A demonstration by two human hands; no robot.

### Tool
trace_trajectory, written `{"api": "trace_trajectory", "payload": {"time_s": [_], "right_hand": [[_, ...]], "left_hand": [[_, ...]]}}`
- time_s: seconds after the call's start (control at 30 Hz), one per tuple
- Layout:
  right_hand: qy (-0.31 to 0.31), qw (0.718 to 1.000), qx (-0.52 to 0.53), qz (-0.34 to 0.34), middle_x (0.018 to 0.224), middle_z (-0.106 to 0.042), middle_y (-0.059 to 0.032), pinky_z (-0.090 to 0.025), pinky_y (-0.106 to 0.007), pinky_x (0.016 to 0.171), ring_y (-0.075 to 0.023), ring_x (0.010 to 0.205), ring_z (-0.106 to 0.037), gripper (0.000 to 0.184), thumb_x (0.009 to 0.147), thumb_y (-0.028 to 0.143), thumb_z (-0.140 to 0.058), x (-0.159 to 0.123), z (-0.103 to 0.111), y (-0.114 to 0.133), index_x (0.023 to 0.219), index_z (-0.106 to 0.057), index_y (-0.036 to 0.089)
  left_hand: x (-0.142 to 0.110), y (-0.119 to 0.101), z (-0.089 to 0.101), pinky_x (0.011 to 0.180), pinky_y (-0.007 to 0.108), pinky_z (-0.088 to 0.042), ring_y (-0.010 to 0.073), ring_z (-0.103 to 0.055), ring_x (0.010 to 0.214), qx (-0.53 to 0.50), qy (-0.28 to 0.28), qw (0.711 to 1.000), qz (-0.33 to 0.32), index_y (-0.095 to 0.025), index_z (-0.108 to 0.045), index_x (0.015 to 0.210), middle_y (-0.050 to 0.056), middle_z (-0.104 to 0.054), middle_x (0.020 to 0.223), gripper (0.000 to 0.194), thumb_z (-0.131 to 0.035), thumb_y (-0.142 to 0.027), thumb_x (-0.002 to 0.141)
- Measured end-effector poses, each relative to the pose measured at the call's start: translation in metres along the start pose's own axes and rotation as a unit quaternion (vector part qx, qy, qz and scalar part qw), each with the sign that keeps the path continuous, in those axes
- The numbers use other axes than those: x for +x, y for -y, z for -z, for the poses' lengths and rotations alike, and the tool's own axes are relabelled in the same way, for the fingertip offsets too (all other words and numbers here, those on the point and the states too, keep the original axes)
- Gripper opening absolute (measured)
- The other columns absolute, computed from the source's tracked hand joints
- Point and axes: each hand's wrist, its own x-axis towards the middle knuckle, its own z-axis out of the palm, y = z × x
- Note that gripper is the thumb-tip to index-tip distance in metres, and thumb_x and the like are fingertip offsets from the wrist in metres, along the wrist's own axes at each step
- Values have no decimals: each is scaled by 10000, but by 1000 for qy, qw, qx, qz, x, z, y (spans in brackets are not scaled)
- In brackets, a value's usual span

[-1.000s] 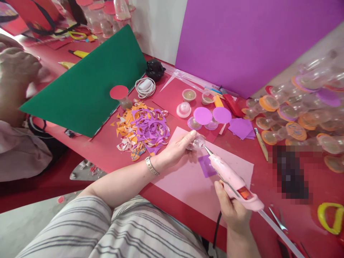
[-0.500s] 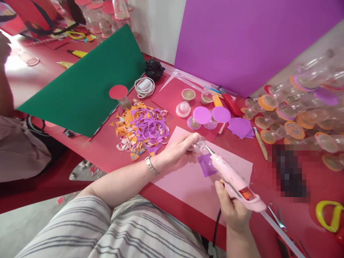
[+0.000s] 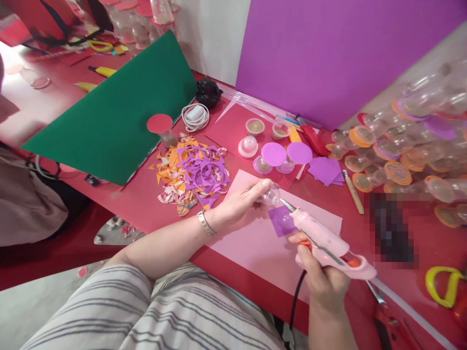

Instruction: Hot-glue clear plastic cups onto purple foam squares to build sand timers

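Note:
My left hand (image 3: 248,197) is closed around a clear plastic cup (image 3: 271,195), held just above a pink sheet (image 3: 241,243). A pink hot glue gun (image 3: 324,233) is gripped in my right hand (image 3: 324,277), fingers wrapped round its handle. Its metal nozzle points at the cup's right side; whether they touch I cannot tell. A glue stick (image 3: 408,308) sticks out of the gun's rear. Under the nozzle a purple square (image 3: 280,222) lies on the pink sheet. Beyond my left hand stand clear cups topped with purple discs (image 3: 273,154).
Purple and orange paper scraps (image 3: 204,170) are heaped left of centre. A green board (image 3: 120,112) leans behind them. Joined clear cups (image 3: 401,146) are stacked at right. Yellow-handled scissors (image 3: 441,287) and a wooden-handled tool (image 3: 353,192) lie on the red table. Another person's sleeve (image 3: 29,194) shows at left.
My right hand has drawn the glue gun slightly right and turned it, its orange trigger now showing. My left hand keeps hold of the cup. The other person's arm at left has moved mostly out of view.

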Motion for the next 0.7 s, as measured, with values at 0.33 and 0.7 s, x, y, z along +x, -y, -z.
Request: {"api": "trace_trajectory", "payload": {"time_s": [0.33, 0.7], "right_hand": [[-117, 946, 237, -188, 738, -625, -1, -503, -306, 643, -132, 660, -566, 56, 766, 248, -673, 18, 8, 13, 804, -679, 208], [-174, 882, 223, -377, 719, -585, 4, -446, -250, 501, -93, 569, -507, 358, 631, 402, -861, -1, 49, -18, 813, -681, 151]], "left_hand": [[-6, -13, -2, 691, 259, -462, 146, -569, 825, 82, -3, 996, -33, -178, -630, 1205, 60, -645, 1030, 483, -605, -554, 901], [0, -2, 2, 761, 290, -497, 158, -595, 850, 72, 7, 994, -85, -205, -631, 1231, 28, -639, 943, 533, -733, -531, 822]]}}
